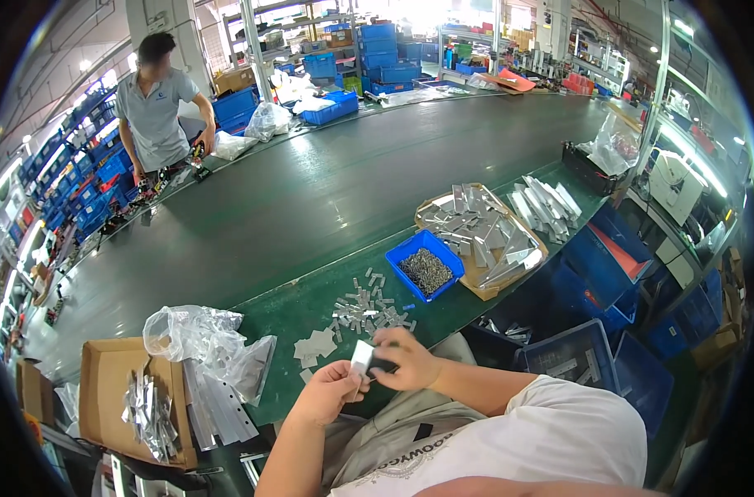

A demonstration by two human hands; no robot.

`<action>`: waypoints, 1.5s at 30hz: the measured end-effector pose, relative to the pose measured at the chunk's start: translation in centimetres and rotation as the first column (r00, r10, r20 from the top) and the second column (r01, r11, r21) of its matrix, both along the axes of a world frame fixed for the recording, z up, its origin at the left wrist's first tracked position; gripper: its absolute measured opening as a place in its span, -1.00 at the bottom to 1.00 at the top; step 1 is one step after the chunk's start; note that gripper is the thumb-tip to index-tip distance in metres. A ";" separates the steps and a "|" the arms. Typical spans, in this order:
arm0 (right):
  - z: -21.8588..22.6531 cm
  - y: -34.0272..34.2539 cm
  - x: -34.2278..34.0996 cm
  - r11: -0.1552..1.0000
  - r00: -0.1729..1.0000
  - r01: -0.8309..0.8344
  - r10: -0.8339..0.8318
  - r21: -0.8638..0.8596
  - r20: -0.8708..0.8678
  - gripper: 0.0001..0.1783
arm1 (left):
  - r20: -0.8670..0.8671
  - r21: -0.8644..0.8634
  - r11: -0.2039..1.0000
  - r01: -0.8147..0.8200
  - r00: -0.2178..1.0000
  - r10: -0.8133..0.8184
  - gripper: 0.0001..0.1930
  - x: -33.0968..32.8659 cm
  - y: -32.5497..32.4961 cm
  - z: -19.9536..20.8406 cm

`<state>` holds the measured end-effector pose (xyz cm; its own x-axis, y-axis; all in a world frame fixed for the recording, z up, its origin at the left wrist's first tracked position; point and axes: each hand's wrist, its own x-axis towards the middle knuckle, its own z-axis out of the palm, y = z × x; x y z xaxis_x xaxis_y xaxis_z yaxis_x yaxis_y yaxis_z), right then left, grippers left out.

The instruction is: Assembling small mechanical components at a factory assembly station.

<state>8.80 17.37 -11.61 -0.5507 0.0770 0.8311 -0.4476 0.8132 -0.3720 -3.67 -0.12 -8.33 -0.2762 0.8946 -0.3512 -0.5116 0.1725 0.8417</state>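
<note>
Close to my body, my left hand [330,393] pinches a small silver metal piece [362,355] between thumb and fingers. My right hand [409,362] is right beside it, fingers curled over a small dark object [383,365] against the metal piece. Its kind is mostly hidden by the fingers. Just beyond my hands, small metal blocks [362,312] lie scattered on the green work surface [269,319]. Pale flat plates [315,344] are to their left. A blue bin [397,258] full of small metal fasteners [427,272] stands to the right of the blocks.
Right of the bin, a cardboard tray [486,292] holds metal pieces, with metal strips [546,207] beyond it. At left are a cardboard box [103,354] and plastic bags [199,335]. Across the dark conveyor belt [327,195] a person [158,112] stands working. Blue crates [571,358] sit low at right.
</note>
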 end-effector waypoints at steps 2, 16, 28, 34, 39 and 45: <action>1.3 0.1 0.3 0.977 0.990 0.142 -0.137 -0.158 0.044 -0.49 | 0.048 0.130 0.982 -0.136 0.990 0.130 -0.91 0.0 -0.1 0.1; 4.0 3.2 -3.8 0.972 0.596 0.165 -0.236 0.170 0.767 -0.89 | 0.024 0.236 0.871 -0.431 0.898 0.438 -0.82 1.7 2.9 -1.7; 4.9 4.1 1.9 0.939 0.639 0.293 -0.333 0.181 0.694 -0.70 | 0.223 0.252 0.833 -0.493 0.867 0.446 -0.76 0.5 3.3 -1.3; 3.3 5.6 1.5 0.946 0.655 0.308 -0.289 0.104 0.698 -0.78 | 0.130 0.174 0.872 -0.457 0.888 0.440 -0.72 0.4 3.6 -0.2; 4.1 5.4 0.7 0.942 0.587 0.309 -0.298 0.131 0.753 -0.79 | 0.061 0.193 0.911 -0.363 0.932 0.358 -0.71 0.6 3.1 -0.9; 5.8 4.4 -1.2 0.951 0.596 0.168 -0.306 0.258 0.742 -0.74 | 0.102 0.224 0.920 -0.323 0.946 0.307 -0.59 0.2 2.5 -2.8</action>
